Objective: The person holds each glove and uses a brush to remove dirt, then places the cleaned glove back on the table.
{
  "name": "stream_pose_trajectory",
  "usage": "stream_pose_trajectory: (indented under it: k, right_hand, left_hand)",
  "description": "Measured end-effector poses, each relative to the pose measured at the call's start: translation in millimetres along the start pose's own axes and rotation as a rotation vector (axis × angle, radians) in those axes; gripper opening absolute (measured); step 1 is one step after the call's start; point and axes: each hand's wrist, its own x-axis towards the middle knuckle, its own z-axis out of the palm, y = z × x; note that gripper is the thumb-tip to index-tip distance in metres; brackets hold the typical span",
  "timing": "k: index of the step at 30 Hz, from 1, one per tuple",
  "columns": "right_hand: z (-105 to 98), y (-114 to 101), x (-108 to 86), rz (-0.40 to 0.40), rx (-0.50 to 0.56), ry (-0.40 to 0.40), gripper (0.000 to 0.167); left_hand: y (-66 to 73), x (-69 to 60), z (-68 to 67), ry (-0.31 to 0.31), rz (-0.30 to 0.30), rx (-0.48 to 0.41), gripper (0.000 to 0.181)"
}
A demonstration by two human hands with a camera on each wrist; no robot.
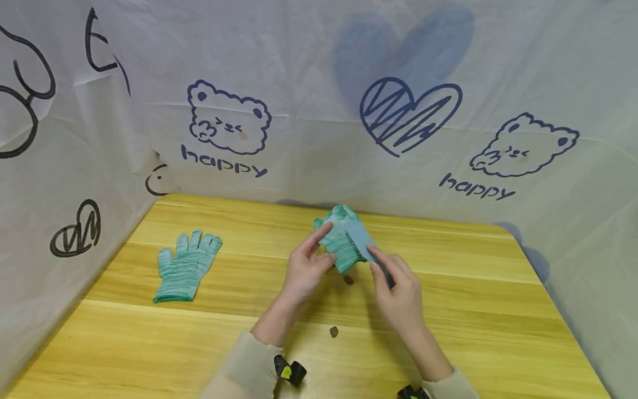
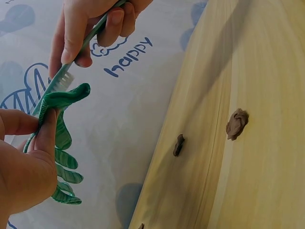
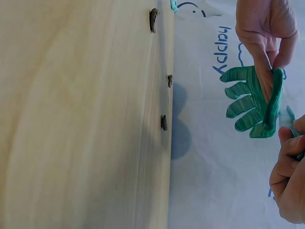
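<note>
A green-and-white knit glove [image 1: 338, 238] is held up above the table by my left hand [image 1: 305, 272], thumb and fingers pinching it near the cuff. In the right wrist view the left fingers lie along the glove [image 3: 250, 95], whose fingers hang spread. My right hand [image 1: 401, 291] grips the handle of a pale blue-green brush [image 1: 360, 239]. The brush's clear bristles [image 2: 63, 82] face the glove at its cuff end; whether they touch it, I cannot tell. Below, a small brown lump [image 1: 348, 280] lies on the table, and a second brown lump [image 1: 334, 332] is nearer to me.
A matching green glove [image 1: 184, 270] lies flat on the left of the wooden table [image 1: 473, 310]. Behind the table hangs a white cloth [image 1: 309, 144] with bear and heart drawings. The right wrist view shows several brown lumps [image 3: 153, 20] on the tabletop.
</note>
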Motion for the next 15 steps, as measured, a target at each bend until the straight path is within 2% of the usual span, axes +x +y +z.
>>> stream_pose_trajectory:
  k: [8, 15]
  right_hand:
    - [-3.2, 0.4, 3.1, 0.005, 0.005, 0.045, 0.039]
    - [-0.2, -3.6, 1.2, -0.039, 0.057, 0.012, 0.043]
  left_hand:
    - [-0.1, 0.2, -1.0, 0.006, 0.004, 0.016, 0.066]
    - [-1.0, 0.3, -3.0, -0.016, -0.013, 0.034, 0.066]
